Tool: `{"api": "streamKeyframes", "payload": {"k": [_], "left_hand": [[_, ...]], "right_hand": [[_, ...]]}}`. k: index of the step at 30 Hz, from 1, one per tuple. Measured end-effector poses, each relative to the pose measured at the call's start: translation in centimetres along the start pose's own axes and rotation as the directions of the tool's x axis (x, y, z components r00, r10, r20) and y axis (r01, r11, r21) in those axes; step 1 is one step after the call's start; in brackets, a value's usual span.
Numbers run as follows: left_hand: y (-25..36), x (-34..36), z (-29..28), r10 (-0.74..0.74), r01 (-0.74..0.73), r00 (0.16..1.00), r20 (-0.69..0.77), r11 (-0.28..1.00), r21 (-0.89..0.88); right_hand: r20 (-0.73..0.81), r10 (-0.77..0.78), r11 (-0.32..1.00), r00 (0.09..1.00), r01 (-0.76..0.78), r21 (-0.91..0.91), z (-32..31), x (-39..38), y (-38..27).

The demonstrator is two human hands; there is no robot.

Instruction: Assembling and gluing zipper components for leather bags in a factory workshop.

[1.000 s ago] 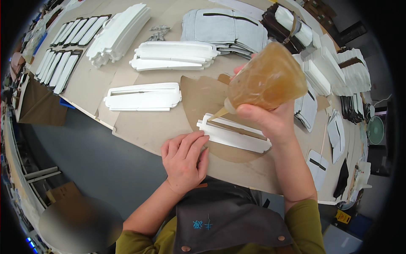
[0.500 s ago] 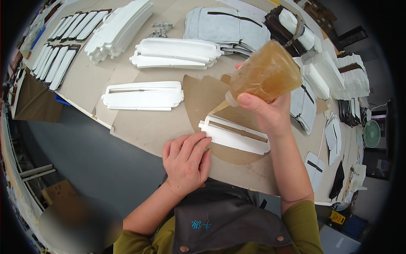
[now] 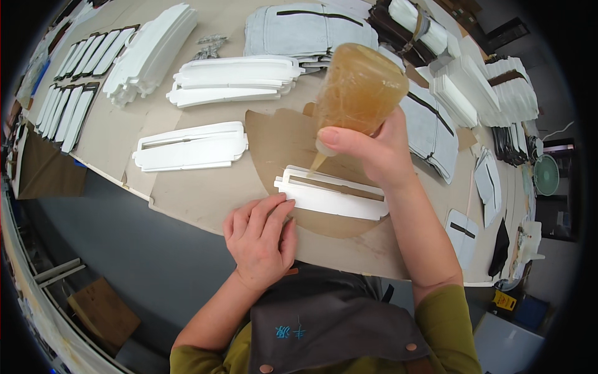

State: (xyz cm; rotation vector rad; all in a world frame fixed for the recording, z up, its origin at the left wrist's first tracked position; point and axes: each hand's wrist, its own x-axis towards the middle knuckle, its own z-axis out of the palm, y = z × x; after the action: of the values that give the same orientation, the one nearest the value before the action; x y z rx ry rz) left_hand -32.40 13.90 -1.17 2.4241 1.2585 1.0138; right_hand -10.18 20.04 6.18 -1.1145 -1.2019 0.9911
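Note:
My right hand (image 3: 374,146) is wrapped round a clear squeeze bottle (image 3: 361,87) of amber liquid, tipped with its narrow nozzle down. The nozzle's tip meets the upper strip of a white slotted piece (image 3: 336,202), near its left end. This piece lies on a brown sheet (image 3: 274,140) on the table. My left hand (image 3: 261,234) rests at the piece's left end, fingertips on its corner, fingers stretched out. Left of the sheet lies another white slotted piece (image 3: 192,148).
Behind stand a stack of white slotted pieces (image 3: 233,81) and a taller white stack (image 3: 149,53). Grey-blue fabric panels (image 3: 305,34) are piled at the back, more (image 3: 430,128) at the right. Dark-edged white strips (image 3: 65,112) lie far left. The table's front edge (image 3: 187,215) slants before me.
The bottle's nozzle has moved a little to the right along the white piece's upper strip, and the bottle stands more upright. My left hand stays at the piece's corner. The whole view has shifted slightly.

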Motion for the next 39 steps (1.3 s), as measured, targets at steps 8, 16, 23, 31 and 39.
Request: {"api": "streamKeyframes", "payload": {"k": [8,16,23,31,39], "left_hand": [[-0.1,-0.1,0.0,0.004,-0.004,1.000,0.010,1.000,0.004],[0.1,-0.1,0.0,0.009,-0.009,0.999,0.045,1.000,0.007],[0.1,0.0,0.0,0.031,-0.032,0.999,0.029,0.998,0.051],[0.3,-0.2,-0.2,0.045,-0.049,0.996,0.072,0.997,0.059],[0.5,-0.2,-0.1,0.058,-0.068,0.993,0.099,0.993,0.095]], "right_hand": [[0.005,0.060,0.998,0.998,-0.060,-0.006,-1.7,-0.3,-0.6],[-0.033,0.033,0.997,0.999,-0.036,-0.073,-5.3,-1.7,-0.9],[-0.077,0.052,0.996,0.996,-0.057,-0.064,-7.8,-3.2,-1.5],[-0.228,0.108,0.990,0.968,-0.127,-0.068,-11.3,-6.2,-1.2],[-0.444,0.165,0.986,0.881,-0.130,0.109,-12.5,-10.1,0.9]]}}
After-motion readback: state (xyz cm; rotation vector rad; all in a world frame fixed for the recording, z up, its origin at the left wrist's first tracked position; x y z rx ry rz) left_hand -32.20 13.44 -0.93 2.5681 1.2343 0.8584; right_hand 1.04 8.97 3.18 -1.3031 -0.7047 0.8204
